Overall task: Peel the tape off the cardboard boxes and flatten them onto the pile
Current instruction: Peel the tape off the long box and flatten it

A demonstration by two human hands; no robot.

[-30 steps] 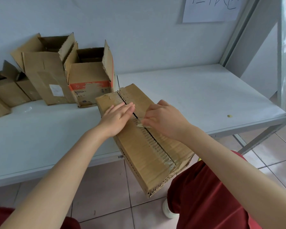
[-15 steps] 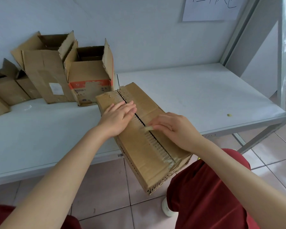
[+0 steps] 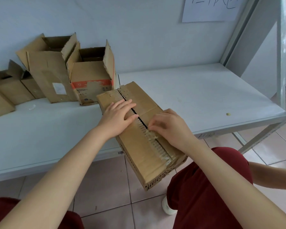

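Note:
A long brown cardboard box (image 3: 137,151) lies with its far end on the white table (image 3: 196,90) and its near end over my lap. Frayed clear tape (image 3: 158,147) runs along the centre seam, which gapes dark farther up. My left hand (image 3: 118,115) presses flat on the left flap, fingers straight. My right hand (image 3: 171,128) sits on the right flap with fingers curled, its tips pinching the tape at the seam.
Two open-topped boxes (image 3: 91,76) (image 3: 48,75) stand at the back left of the table, with smaller ones (image 3: 8,86) beside them. A small yellow scrap (image 3: 227,114) lies near the right edge. A metal shelf post (image 3: 281,47) rises at the right.
My right hand has slid a little toward me along the seam while working at the tape. The left hand and the box have hardly moved.

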